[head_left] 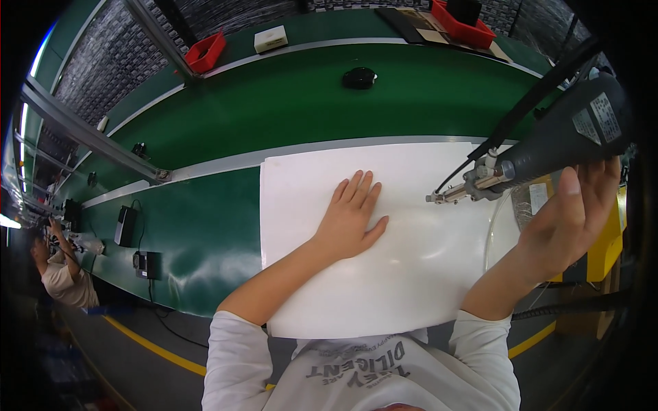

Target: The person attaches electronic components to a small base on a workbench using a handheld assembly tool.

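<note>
My left hand (351, 222) lies flat, fingers spread, on a large stack of white sheets (322, 294) at the table's front edge. To the right, my right hand (565, 212) is raised beside the underside of a dark grey machine head (569, 133). Its thumb stands apart and its fingers stretch upward; whether they touch the machine is not clear. From the machine head a metal nozzle (452, 197) with a thin black hose points left over the sheets' right part.
A green conveyor belt (274, 96) runs behind the table, bearing a black mouse-shaped object (360, 78). Red bins (205, 52) and a white box (271, 39) stand beyond it. Small black devices (125, 226) with cables sit left. A co-worker (65, 277) works far left.
</note>
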The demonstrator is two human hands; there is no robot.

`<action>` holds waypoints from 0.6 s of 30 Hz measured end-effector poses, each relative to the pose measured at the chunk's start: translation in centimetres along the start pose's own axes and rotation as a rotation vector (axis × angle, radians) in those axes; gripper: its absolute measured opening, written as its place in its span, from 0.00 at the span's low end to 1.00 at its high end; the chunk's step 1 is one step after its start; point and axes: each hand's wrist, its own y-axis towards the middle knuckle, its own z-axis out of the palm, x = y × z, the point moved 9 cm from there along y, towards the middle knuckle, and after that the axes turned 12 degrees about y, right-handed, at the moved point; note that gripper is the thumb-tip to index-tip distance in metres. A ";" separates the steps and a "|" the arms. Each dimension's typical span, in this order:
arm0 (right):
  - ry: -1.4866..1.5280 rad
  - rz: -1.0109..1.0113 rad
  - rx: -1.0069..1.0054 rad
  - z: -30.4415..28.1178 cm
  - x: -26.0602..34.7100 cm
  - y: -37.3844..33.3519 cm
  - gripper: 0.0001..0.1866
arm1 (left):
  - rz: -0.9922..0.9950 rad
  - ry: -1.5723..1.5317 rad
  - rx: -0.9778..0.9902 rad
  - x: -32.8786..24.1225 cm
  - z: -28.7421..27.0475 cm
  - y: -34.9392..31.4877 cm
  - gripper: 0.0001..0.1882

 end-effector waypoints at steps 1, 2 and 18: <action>0.003 0.002 0.000 -0.4 -0.2 -0.2 0.28 | 0.002 0.000 0.008 0.0 0.0 0.0 0.30; -0.042 -0.068 0.042 -0.4 0.3 -0.3 0.21 | 0.004 -0.001 0.016 0.0 0.0 0.0 0.31; -0.020 -0.052 0.031 -0.7 -0.4 -0.4 0.27 | -0.012 -0.004 0.037 0.3 0.3 -0.1 0.32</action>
